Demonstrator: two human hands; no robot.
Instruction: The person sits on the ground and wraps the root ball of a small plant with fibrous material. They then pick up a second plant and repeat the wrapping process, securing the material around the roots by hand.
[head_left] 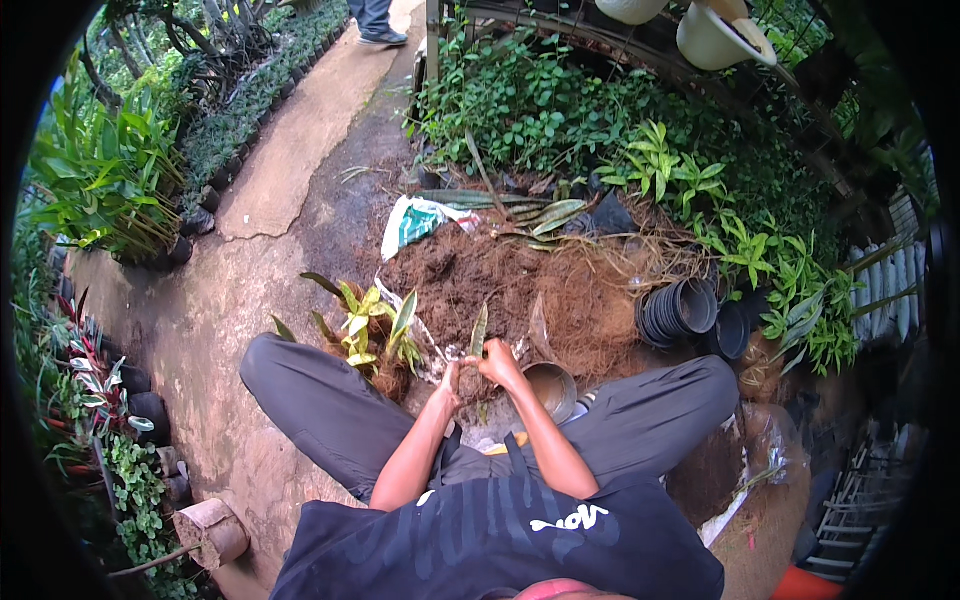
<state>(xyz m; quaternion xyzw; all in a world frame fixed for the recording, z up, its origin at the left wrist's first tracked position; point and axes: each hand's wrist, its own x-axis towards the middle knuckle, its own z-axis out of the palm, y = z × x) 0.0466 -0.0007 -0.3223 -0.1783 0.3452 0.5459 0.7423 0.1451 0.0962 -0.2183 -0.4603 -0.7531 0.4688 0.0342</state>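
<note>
A small snake plant stands upright between my hands, its leaf green with pale edges. My right hand is closed round the base of the leaf. Just to the left, my left hand meets it and is closed at the plant's lower end, where the fingers partly hide the roots. Beyond my hands spreads a heap of brown soil. A round pot sits by my right forearm. Beside my left knee is a clump of yellow-green plants with a root ball.
Stacked black nursery pots lie on their side at the right. A white and green sack and cut snake plant leaves lie behind the soil. A pinkish pot rests at the lower left. Someone's shoe shows on the path.
</note>
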